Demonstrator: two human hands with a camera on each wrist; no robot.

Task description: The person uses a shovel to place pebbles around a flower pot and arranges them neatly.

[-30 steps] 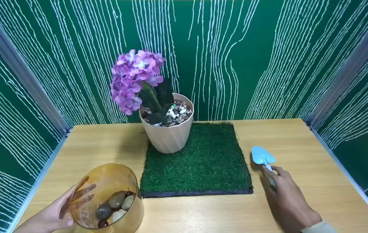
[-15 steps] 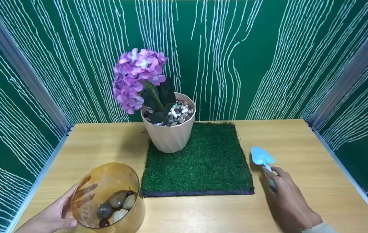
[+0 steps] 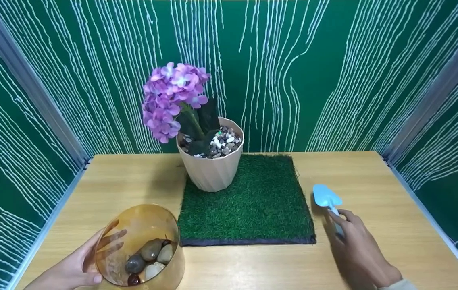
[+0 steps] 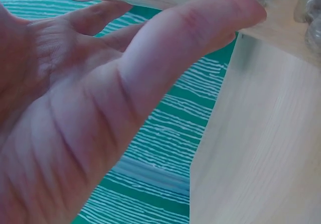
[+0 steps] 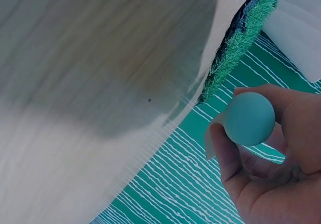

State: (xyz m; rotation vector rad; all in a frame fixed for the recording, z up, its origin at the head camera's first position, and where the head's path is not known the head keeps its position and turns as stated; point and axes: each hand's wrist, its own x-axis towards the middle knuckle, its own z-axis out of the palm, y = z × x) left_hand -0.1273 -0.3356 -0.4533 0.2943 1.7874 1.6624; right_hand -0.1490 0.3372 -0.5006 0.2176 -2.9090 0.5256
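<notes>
My left hand (image 3: 71, 262) holds an amber see-through bowl (image 3: 174, 266) by its left wall, fingers behind and thumb in front. In the left wrist view the thumb (image 4: 185, 33) lies along the clear wall. Inside the bowl are several smooth stones (image 3: 152, 249), with small dark red round things (image 3: 134, 279) among them. At the right, my right hand (image 3: 360, 241) grips a light blue toy trowel (image 3: 325, 196) by its handle, blade pointing away from me. The right wrist view shows the handle's rounded end (image 5: 249, 118) between thumb and fingers; the blade is hidden there.
A ribbed pale pot (image 3: 213, 173) with a purple flower (image 3: 174, 98) and pebbles (image 3: 225, 143) stands on the back left of an artificial grass mat (image 3: 253, 213). The wooden table (image 3: 358, 173) is enclosed by green walls (image 3: 277, 80) with white lines.
The left hand and bowl have shifted slightly to the right. The right hand keeps its grip on the trowel and stays nearly still. The whole head view has shifted a little.
</notes>
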